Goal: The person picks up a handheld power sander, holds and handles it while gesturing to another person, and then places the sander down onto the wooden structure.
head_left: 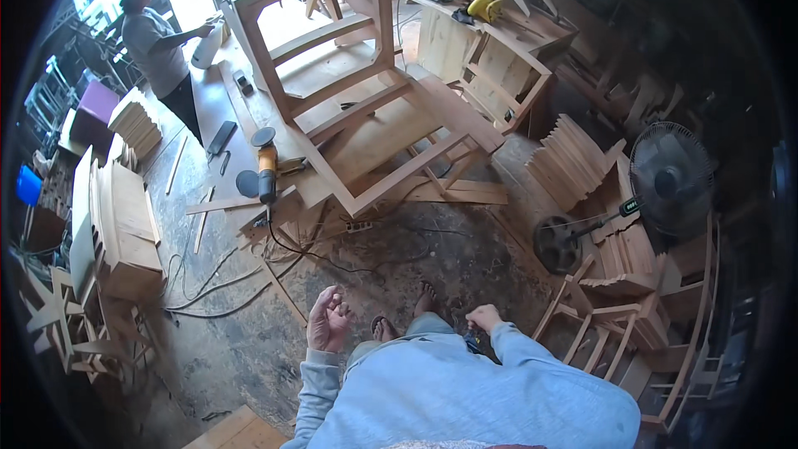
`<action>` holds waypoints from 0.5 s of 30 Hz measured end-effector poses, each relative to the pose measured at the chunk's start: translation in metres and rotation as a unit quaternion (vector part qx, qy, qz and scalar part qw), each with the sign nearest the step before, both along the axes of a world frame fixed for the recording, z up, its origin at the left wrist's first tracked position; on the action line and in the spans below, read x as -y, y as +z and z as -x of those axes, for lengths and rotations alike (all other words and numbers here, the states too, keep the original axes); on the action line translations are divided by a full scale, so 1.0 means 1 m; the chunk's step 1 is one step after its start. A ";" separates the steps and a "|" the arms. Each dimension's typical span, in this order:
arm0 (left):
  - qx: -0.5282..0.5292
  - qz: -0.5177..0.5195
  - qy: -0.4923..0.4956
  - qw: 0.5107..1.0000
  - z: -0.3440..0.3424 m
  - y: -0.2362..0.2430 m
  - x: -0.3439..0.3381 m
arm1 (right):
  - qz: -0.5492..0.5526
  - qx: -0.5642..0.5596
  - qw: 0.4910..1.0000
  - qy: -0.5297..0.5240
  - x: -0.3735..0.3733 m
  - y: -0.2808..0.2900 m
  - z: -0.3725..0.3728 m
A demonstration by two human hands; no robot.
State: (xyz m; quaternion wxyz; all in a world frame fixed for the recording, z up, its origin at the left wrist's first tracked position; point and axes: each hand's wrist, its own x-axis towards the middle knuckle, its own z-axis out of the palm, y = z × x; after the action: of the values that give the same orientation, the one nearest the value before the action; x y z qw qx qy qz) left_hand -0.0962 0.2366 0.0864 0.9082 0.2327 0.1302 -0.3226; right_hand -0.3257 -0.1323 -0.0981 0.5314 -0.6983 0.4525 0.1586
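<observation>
My left hand (328,322) is raised in front of my body on the left, its fingers curled in and no object showing in it. My right hand (484,318) is closed at my right side. Just below it shows a dark thing (477,342), too small and shaded to name; whether the fingers grip it is hidden. Ahead of me a wooden chair frame (391,108) rests on the workbench (366,145). Toward the bench's near left corner stands a yellow and black angle grinder (266,168) with a round disc, its cord running down to the floor.
Cords (224,309) and wood strips lie across the floor. To the right stand a fan (669,170), stacked curved wood pieces (573,162) and slatted frames (607,333). A wooden stack (125,224) is at left. Another person (158,46) works at the bench's far left.
</observation>
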 end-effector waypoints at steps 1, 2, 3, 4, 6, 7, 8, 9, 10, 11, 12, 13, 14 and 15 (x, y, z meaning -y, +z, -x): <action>-0.002 -0.008 0.002 1.000 -0.002 -0.006 -0.002 | 0.015 -0.065 0.997 -0.025 -0.004 0.024 0.004; -0.003 -0.017 0.005 1.000 -0.004 -0.011 -0.003 | 0.013 -0.065 0.997 -0.026 -0.007 0.031 0.000; -0.004 -0.016 0.003 1.000 -0.008 -0.017 -0.003 | 0.006 -0.047 0.998 -0.034 -0.009 0.039 -0.001; -0.019 -0.028 -0.001 0.999 -0.013 -0.022 0.000 | 0.000 -0.027 0.999 -0.043 -0.010 0.044 -0.003; -0.032 -0.039 -0.005 0.999 -0.019 -0.023 0.007 | -0.013 0.014 0.998 -0.058 -0.010 0.051 -0.011; -0.003 -0.061 -0.027 0.998 -0.023 -0.020 0.016 | -0.020 0.035 0.997 -0.064 -0.011 0.053 -0.017; 0.026 -0.085 -0.049 0.995 -0.026 -0.015 0.025 | -0.027 0.055 0.996 -0.068 -0.014 0.058 -0.023; 0.055 -0.108 -0.069 0.990 -0.028 -0.010 0.034 | -0.035 0.075 0.994 -0.071 -0.017 0.063 -0.031; 0.083 -0.132 -0.088 0.984 -0.028 -0.006 0.042 | -0.042 0.094 0.992 -0.074 -0.020 0.069 -0.040; 0.082 -0.132 -0.086 0.984 -0.026 -0.002 0.050 | -0.096 0.111 0.987 -0.071 -0.029 0.087 -0.057; 0.112 -0.157 -0.094 0.977 -0.022 0.002 0.059 | -0.149 0.127 0.978 -0.067 -0.039 0.106 -0.080; 0.142 -0.182 -0.101 0.968 -0.019 0.007 0.069 | -0.187 0.128 0.974 -0.019 -0.046 0.119 -0.098; 0.171 -0.207 -0.108 0.957 -0.016 0.011 0.077 | -0.192 0.128 0.971 0.066 -0.054 0.135 -0.116; 0.200 -0.232 -0.115 0.945 -0.013 0.015 0.080 | -0.197 0.128 0.961 0.149 -0.067 0.160 -0.134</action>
State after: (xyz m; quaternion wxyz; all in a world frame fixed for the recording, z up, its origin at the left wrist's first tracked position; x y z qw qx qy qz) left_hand -0.0835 0.1564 0.1013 0.7928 0.5104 -0.0103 -0.3329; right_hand -0.1914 -0.0657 0.0623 0.6824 -0.6537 0.2316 0.2310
